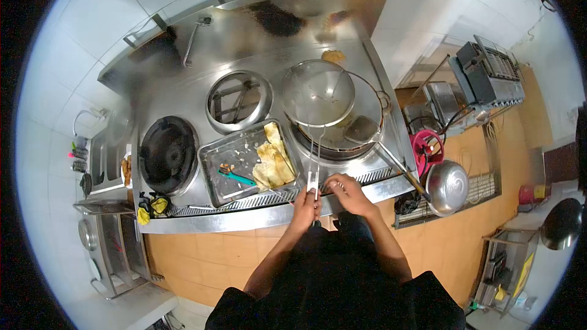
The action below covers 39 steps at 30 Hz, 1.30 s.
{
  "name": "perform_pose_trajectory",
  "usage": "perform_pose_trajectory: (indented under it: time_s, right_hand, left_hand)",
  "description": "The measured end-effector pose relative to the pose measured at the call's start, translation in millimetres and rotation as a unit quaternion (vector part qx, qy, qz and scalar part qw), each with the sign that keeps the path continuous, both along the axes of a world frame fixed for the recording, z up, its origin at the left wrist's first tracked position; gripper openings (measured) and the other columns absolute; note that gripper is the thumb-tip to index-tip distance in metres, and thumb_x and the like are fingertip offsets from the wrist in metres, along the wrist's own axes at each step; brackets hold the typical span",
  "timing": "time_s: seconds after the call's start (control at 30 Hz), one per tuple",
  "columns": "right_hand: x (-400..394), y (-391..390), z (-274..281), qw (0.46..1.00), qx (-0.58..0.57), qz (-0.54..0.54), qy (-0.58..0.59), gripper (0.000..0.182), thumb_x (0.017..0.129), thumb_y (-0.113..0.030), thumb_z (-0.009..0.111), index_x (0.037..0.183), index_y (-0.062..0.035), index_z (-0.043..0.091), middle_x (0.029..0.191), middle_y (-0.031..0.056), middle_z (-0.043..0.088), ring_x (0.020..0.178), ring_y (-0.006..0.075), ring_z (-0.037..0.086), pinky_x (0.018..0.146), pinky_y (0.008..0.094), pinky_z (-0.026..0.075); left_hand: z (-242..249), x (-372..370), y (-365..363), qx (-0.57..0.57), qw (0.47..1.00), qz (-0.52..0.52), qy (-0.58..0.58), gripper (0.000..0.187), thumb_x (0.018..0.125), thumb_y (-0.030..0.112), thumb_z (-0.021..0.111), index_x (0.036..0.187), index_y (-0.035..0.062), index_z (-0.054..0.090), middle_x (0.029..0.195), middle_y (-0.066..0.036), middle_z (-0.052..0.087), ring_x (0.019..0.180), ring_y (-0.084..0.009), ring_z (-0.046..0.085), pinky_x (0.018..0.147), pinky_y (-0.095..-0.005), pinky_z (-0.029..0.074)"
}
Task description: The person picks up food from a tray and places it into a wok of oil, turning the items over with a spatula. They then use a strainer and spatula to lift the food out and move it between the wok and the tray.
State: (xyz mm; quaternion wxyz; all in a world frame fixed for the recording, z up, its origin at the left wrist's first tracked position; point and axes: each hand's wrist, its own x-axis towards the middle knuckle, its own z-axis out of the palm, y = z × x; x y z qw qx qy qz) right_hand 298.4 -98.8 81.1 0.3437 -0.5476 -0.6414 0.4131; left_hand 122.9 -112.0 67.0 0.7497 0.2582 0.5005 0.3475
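Note:
My left hand [306,209] is closed round the long metal handle of a round wire-mesh strainer [318,93]. The strainer's bowl hangs over the wok [370,96] on the right burner and overlaps its left side in this view. My right hand [351,195] is just right of the handle, fingers partly bent and apart, with nothing seen in it. A ladle [362,129] lies in the wok, its handle sloping over the stove's front edge. Left of the strainer handle, a metal tray [229,146] carries flat yellowish pieces of food [273,165] and a teal-handled utensil [237,175].
A bare burner ring [239,101] sits behind the tray, and a black wok [168,154] is at the left. Yellow-and-black cloths [158,204] lie at the front left corner. On the right are a pink basket [427,150] and a metal bowl [449,186].

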Motion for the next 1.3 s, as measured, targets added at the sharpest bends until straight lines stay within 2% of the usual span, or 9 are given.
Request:
perform_pose_trajectory:
  time_s: [0.1, 0.23, 0.4, 0.53, 0.8, 0.9, 0.97, 1.1, 1.3]
  right_hand:
    - [33.5, -16.3, -7.2, 0.993, -0.002, -0.112, -0.037, 0.017, 0.093, -0.017, 0.056, 0.099, -0.0020, 0.062, 0.091, 0.0156, 0.066, 0.088, 0.0323, 0.062, 0.078, 0.0387, 0.047]
    - [98.1, -27.2, -25.5, 0.945, 0.141, -0.182, -0.234, 0.016, 0.084, -0.012, 0.061, 0.099, -0.0059, 0.061, 0.099, 0.0156, 0.064, 0.093, 0.0334, 0.059, 0.082, 0.0427, 0.044]
    - [179.4, -23.5, -68.2, 0.822, -0.025, -0.270, -0.501, 0.049, 0.078, -0.026, 0.068, 0.121, -0.0100, 0.049, 0.119, 0.0141, 0.055, 0.115, 0.0381, 0.047, 0.093, 0.0555, 0.038]
    - [210.5, -24.2, -99.0, 0.828, -0.074, -0.222, -0.509, 0.050, 0.079, -0.037, 0.066, 0.119, -0.0120, 0.052, 0.113, 0.0128, 0.058, 0.110, 0.0370, 0.051, 0.091, 0.0538, 0.038]
    - [231.8, -43.8, -120.2, 0.839, -0.102, -0.229, -0.483, 0.041, 0.081, -0.037, 0.065, 0.114, -0.0144, 0.055, 0.114, 0.0089, 0.058, 0.109, 0.0350, 0.051, 0.090, 0.0519, 0.038]
    - [238.8, -45.5, -124.3, 0.842, -0.078, -0.243, -0.475, 0.048, 0.078, -0.037, 0.067, 0.114, -0.0080, 0.054, 0.109, 0.0139, 0.061, 0.113, 0.0371, 0.050, 0.093, 0.0559, 0.038]
    - [248.4, -49.6, -139.5, 0.836, -0.059, -0.213, -0.502, 0.030, 0.082, -0.032, 0.065, 0.101, -0.0096, 0.059, 0.099, 0.0118, 0.062, 0.104, 0.0350, 0.053, 0.087, 0.0501, 0.039]
    - [243.9, -54.0, -119.2, 0.878, -0.023, -0.236, -0.416, 0.026, 0.085, -0.028, 0.062, 0.098, -0.0051, 0.056, 0.091, 0.0178, 0.060, 0.092, 0.0400, 0.055, 0.079, 0.0515, 0.039]
    - [236.1, -54.2, -85.9, 0.898, -0.013, -0.240, -0.368, 0.024, 0.089, -0.026, 0.058, 0.098, -0.0036, 0.057, 0.083, 0.0218, 0.064, 0.078, 0.0433, 0.060, 0.066, 0.0496, 0.045]
  left_hand:
    - [-7.3, -14.2, 4.2, 0.020, 1.000, -0.005, -0.001, 0.023, 0.101, 0.027, 0.043, 0.090, 0.0071, 0.046, 0.059, 0.003, 0.038, 0.041, -0.0057, 0.032, 0.035, -0.0238, 0.027]
    - [-5.2, -23.5, 6.7, 0.032, 0.998, -0.011, 0.061, 0.027, 0.100, 0.029, 0.047, 0.083, 0.0078, 0.046, 0.058, 0.003, 0.039, 0.041, -0.0048, 0.032, 0.035, -0.0238, 0.026]
    - [-6.2, -28.3, 8.8, 0.051, 0.997, -0.004, 0.059, 0.030, 0.100, 0.031, 0.049, 0.079, 0.0092, 0.046, 0.057, 0.003, 0.040, 0.042, -0.0040, 0.034, 0.036, -0.0222, 0.026]
    - [0.8, -20.7, 11.8, 0.076, 0.993, 0.018, 0.087, 0.031, 0.100, 0.033, 0.049, 0.079, 0.0093, 0.047, 0.056, 0.004, 0.040, 0.042, -0.0038, 0.035, 0.037, -0.0216, 0.025]
    - [-0.5, -4.4, 15.2, 0.037, 0.990, 0.038, 0.131, 0.031, 0.098, 0.035, 0.052, 0.082, 0.0084, 0.049, 0.057, 0.002, 0.043, 0.043, -0.0060, 0.039, 0.037, -0.0228, 0.029]
    - [10.9, 8.2, 16.1, 0.005, 0.991, 0.051, 0.121, 0.032, 0.097, 0.035, 0.053, 0.083, 0.0076, 0.049, 0.058, 0.002, 0.044, 0.043, -0.0069, 0.041, 0.038, -0.0241, 0.032]
    - [-1.0, 13.7, 11.5, 0.029, 0.990, 0.032, 0.134, 0.031, 0.097, 0.035, 0.053, 0.083, 0.0073, 0.049, 0.059, 0.002, 0.044, 0.044, -0.0071, 0.041, 0.038, -0.0246, 0.032]
    - [0.4, 24.1, 11.1, 0.075, 0.982, 0.023, 0.171, 0.029, 0.097, 0.033, 0.054, 0.084, 0.0071, 0.050, 0.058, 0.002, 0.044, 0.046, -0.0066, 0.041, 0.040, -0.0243, 0.032]
    - [5.2, 24.0, 15.8, 0.005, 0.987, 0.045, 0.154, 0.029, 0.097, 0.032, 0.055, 0.084, 0.0060, 0.050, 0.057, 0.002, 0.044, 0.041, -0.0075, 0.039, 0.035, -0.0251, 0.030]
